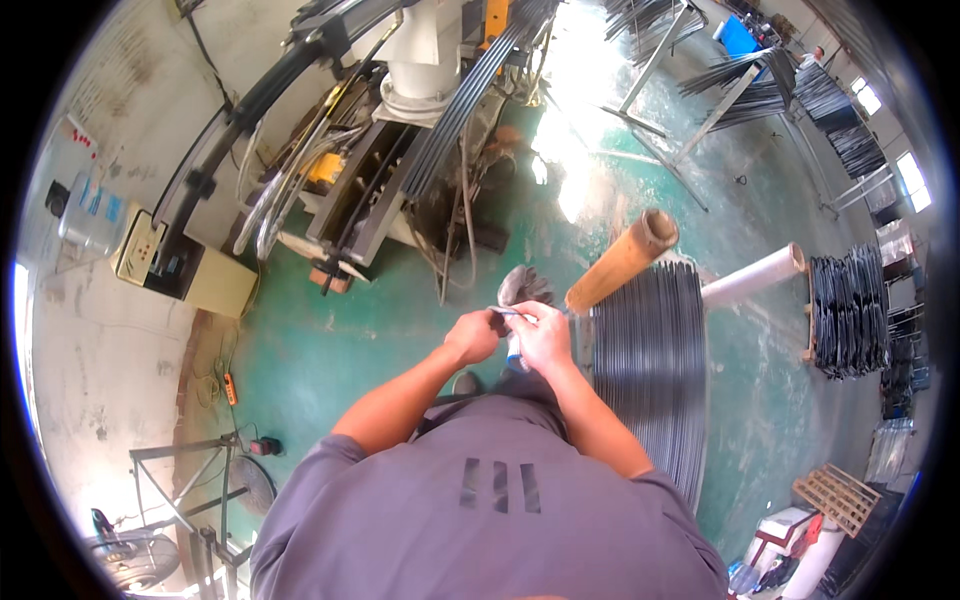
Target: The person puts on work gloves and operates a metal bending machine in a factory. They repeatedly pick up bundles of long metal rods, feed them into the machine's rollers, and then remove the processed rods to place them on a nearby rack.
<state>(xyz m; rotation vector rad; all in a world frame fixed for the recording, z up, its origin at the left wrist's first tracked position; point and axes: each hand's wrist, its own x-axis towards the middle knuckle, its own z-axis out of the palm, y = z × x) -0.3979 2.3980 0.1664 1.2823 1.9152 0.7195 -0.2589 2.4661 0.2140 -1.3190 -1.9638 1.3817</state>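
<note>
The left hand (474,337) is curled, its fingers closed on the edge of a grey glove (522,288). The right hand (543,337) is close beside it, fingers bent and thumb drawn in, pinching the glove near its cuff. The glove is in front of the person's belly, its grey fingers pointing away past both hands; a white part with a blue edge hangs below the right hand. It may be one glove or a pair; the overlap is too small to tell.

Just right of the hands lies a wide bundle of dark rods (650,360), with a brown tube (620,262) leaning up at its far end and a white tube (750,277) beyond. A machine (410,150) stands ahead to the left, above the green floor (330,350). By the left wall is a dispenser (180,265) with a bottle (95,222); a fan (140,560) is at lower left.
</note>
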